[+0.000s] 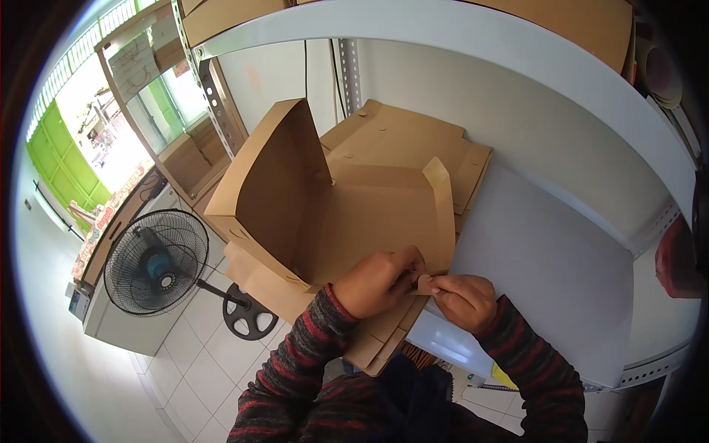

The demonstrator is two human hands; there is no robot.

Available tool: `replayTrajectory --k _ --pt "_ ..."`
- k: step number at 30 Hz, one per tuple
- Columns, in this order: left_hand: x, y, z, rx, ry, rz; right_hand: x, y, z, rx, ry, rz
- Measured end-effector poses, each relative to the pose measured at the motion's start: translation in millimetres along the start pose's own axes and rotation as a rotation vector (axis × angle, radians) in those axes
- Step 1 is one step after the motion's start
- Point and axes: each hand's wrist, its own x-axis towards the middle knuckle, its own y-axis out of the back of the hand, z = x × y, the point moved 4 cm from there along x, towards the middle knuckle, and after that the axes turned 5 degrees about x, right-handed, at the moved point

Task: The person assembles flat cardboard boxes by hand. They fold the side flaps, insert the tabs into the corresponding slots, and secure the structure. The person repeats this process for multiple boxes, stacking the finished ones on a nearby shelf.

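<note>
A brown cardboard box (377, 210), partly folded, rests on a stack of flat cardboard sheets (399, 131). Its left part stands upright, while a flap rises at its far right corner. Both my hands meet at the near right corner of the box. My left hand (380, 279) is closed with its fingertips pinching the cardboard there. Close beside it, my right hand (465, 299) grips a small rounded tab of the same corner between thumb and fingers. The fingers hide part of the fold.
The box and sheets lie on a grey metal shelf (546, 258), under an upper shelf edge (443, 22) loaded with cardboard. A black standing fan (159, 258) is on the left, near a glass-doored cabinet (177, 125). A dark red object (678, 258) hangs at the right.
</note>
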Motion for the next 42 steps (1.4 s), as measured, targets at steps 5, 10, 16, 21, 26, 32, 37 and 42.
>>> replayTrajectory --k 5,10,16,21,26,32,37,42 --pt "-1 1 2 -0.028 0.001 -0.015 0 -1 1 0.013 -0.013 0.011" --pt "1 3 4 -0.041 -0.006 0.009 0 -2 2 0.001 -0.036 0.005" --pt "1 1 0 0.03 0.013 -0.017 0 -3 1 0.02 -0.03 0.005" --pt "0 0 -2 -0.034 0.016 -0.007 1 -2 1 0.031 -0.043 -0.021" --pt "0 -1 -2 -0.075 0.059 -0.034 0 -2 1 0.044 -0.054 -0.02" --pt "0 -1 -2 -0.036 0.056 -0.01 -1 -3 1 0.079 -0.067 -0.047" --pt "-2 -4 -5 -0.024 0.058 0.01 0 -4 1 0.092 -0.058 -0.048" --pt "0 -1 -1 -0.037 0.072 -0.012 -1 -5 2 0.071 -0.051 -0.029"
